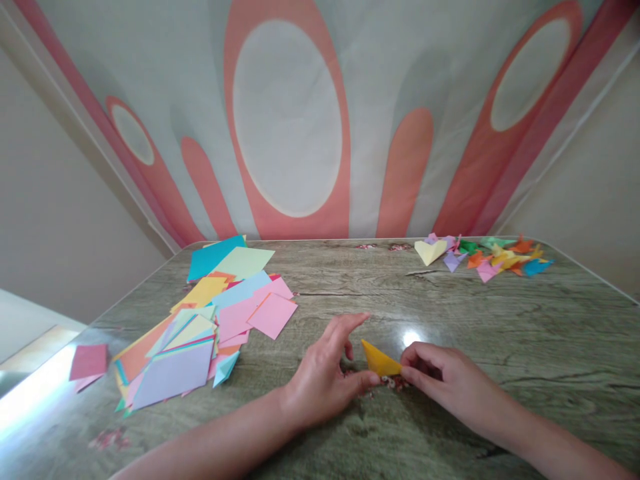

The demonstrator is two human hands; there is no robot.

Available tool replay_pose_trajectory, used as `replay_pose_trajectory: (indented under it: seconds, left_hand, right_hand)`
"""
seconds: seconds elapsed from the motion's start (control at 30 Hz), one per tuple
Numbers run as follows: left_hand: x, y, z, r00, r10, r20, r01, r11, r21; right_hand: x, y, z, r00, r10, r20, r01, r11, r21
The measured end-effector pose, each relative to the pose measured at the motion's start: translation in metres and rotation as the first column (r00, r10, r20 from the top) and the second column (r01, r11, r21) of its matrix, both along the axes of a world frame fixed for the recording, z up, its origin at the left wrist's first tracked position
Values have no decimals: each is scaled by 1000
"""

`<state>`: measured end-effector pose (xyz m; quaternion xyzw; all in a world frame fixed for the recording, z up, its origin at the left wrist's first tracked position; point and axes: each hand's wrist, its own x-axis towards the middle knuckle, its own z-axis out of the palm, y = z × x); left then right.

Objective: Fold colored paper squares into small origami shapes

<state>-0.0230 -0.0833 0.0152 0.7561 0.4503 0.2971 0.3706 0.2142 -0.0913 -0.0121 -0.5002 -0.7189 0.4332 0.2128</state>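
A small yellow folded paper, triangular in outline, is between my two hands just above the wood-grain table. The thumb and forefinger of my right hand pinch its right corner. My left hand is on its other side, thumb tip at the paper's lower edge and fingers spread apart and raised. Whether that thumb presses on the paper or only rests beside it is hard to see. The fold layers are too small to make out.
Loose coloured paper sheets spread over the table's left side, with a light-blue folded piece beside them. Dark pink squares lie at the far left edge. Several small folded paper figures cluster at the back right, near a cream paper heart.
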Motion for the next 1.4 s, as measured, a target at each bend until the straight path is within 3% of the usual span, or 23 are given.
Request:
replay_pose_trajectory:
  seconds: [0.07, 0.2, 0.33, 0.5, 0.77, 1.03, 1.2, 1.4]
  left_hand:
    - [3, -1, 1, 999, -27, -26, 27, 999, -17]
    - [9, 1, -1, 997, -13, -74, -1, 983, -183]
    - [9, 1, 1, 984, -168, -57, 146, 950, -275]
    - [7, -3, -1, 971, -219, -97, 203, 968, -148]
    - [15, -9, -13, 984, -18, -180, 5, 997, -73]
    - [16, -21, -18, 976, -125, -179, 133, 991, 32]
    - [16, -16, -10, 994, -77, -79, 76, 997, -10]
    - [16, -8, -10, 998, -47, 30, 53, 953, -298]
  right_hand:
    - [-3, -3, 1, 999, 17, 47, -22, 994, 106]
    - [-7, -9, 2, 992, 104, 66, -119, 948, 296]
    - [-6, -9, 0, 995, 81, 55, -95, 933, 346]
    - [-8, -9, -3, 1000, 8, 26, -15, 958, 286]
    - [-22, -23, -1, 996, -64, -59, 67, 996, 65]
    - [-24, -25, 13, 999, -44, 15, 42, 992, 123]
    - [-22, -18, 4, 990, -77, -123, 83, 995, 47]
    - [-14, -8, 5, 975, -90, -204, 66, 991, -119]
